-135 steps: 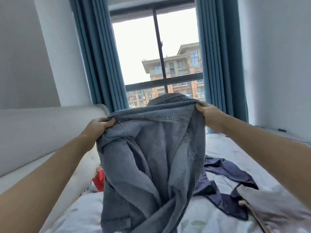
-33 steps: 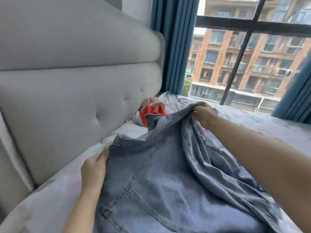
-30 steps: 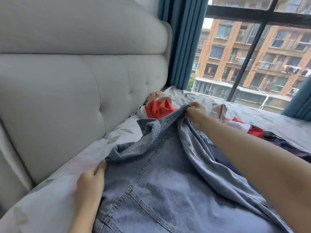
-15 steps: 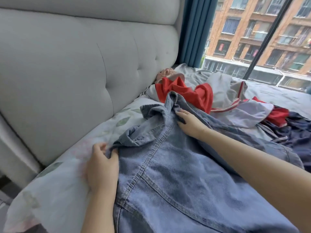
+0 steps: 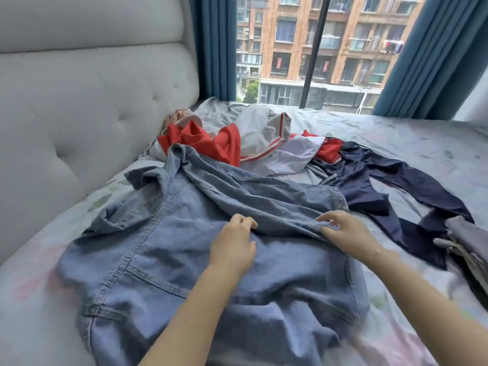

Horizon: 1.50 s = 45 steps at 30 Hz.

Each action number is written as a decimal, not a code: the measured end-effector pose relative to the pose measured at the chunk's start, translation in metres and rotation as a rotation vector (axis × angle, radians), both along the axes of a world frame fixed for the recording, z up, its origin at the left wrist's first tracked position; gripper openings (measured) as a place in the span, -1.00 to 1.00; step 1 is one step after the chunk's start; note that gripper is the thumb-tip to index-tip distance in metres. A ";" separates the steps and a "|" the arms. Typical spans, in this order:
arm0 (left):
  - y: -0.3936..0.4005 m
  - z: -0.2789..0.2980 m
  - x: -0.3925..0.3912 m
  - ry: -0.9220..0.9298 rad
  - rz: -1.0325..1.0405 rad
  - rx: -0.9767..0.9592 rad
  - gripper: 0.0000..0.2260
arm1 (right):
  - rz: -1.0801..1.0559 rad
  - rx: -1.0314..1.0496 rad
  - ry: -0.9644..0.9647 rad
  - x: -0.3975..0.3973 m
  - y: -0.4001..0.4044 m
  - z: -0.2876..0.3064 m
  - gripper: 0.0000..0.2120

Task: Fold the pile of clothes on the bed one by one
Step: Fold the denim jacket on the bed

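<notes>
A denim jacket [image 5: 169, 249] is shown spread across the near part of the bed [image 5: 396, 138], its back panel uppermost and its collar end directed toward the padded headboard [image 5: 87, 101] at the left edge. One sleeve is seen laid diagonally across the garment, from the collar toward the right edge of the bed.

The left hand [image 5: 233, 247] is placed on the middle of the jacket, with the fingers [image 5: 244, 220] curled together onto a raised fold of the denim at the lower edge of that sleeve; the cloth lies directly under and between the fingertips. The right hand [image 5: 348, 233] is placed just beside it on the same fold, nearer the cuff, with the fingertips [image 5: 327, 220] bent and closed on the denim ridge. A thin bracelet [image 5: 376, 252] is worn on the right wrist.

Beyond the jacket, toward the far edge of the bed, a red garment [image 5: 211, 143] and a white garment with red trim [image 5: 266, 133] are heaped against the headboard corner. A navy garment [image 5: 369, 183] is spread to the right of the jacket, touching it, and a grey garment [image 5: 467, 239] is seen at the right edge. A window [image 5: 317, 48] flanked by blue curtains [image 5: 214, 46] is visible behind the bed.
</notes>
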State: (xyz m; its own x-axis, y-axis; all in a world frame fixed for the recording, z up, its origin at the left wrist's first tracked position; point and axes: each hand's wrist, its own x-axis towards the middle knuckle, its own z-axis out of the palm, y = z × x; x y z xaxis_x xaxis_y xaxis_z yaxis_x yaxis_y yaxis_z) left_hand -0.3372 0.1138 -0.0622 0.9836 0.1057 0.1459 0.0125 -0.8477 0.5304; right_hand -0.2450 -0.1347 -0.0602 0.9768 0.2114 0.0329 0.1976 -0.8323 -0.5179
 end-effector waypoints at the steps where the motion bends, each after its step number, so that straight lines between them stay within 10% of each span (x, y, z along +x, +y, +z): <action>1: -0.008 0.001 0.015 0.014 -0.036 0.020 -0.76 | -0.080 0.054 0.000 0.000 -0.010 -0.007 -0.79; 15: -0.079 -0.033 0.199 0.498 -0.390 0.406 -0.60 | -0.544 0.737 0.533 0.047 -0.080 -0.074 -0.51; 19: -0.087 -0.034 0.216 0.298 -0.460 0.080 -0.89 | -0.401 0.793 0.714 0.051 -0.083 -0.076 -0.53; 25: -0.102 0.057 0.297 -0.328 -0.017 -0.243 -0.69 | -0.306 1.059 0.523 0.061 -0.081 -0.053 -0.87; 29: -0.121 0.021 0.331 0.077 -0.087 0.186 -0.47 | -0.316 0.901 0.577 0.052 -0.077 -0.057 -0.84; 32: -0.126 -0.017 0.310 0.390 -0.237 0.293 -0.39 | -0.355 0.830 0.624 0.054 -0.081 -0.065 -0.81; 40: -0.118 -0.011 0.133 0.214 -0.471 0.179 -0.90 | -0.376 0.768 0.737 0.038 -0.080 -0.070 -0.77; 45: -0.130 0.004 0.029 0.345 -0.509 0.155 -0.79 | -0.213 0.895 0.976 -0.006 -0.082 -0.060 -0.63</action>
State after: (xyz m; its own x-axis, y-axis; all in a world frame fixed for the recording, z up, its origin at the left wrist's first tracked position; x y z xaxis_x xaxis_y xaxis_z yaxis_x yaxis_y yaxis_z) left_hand -0.3084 -0.0165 -0.0581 0.8984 -0.3843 -0.2125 -0.2640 -0.8593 0.4382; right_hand -0.2510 -0.2171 -0.1199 0.6909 0.3260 -0.6453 -0.6524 -0.1034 -0.7508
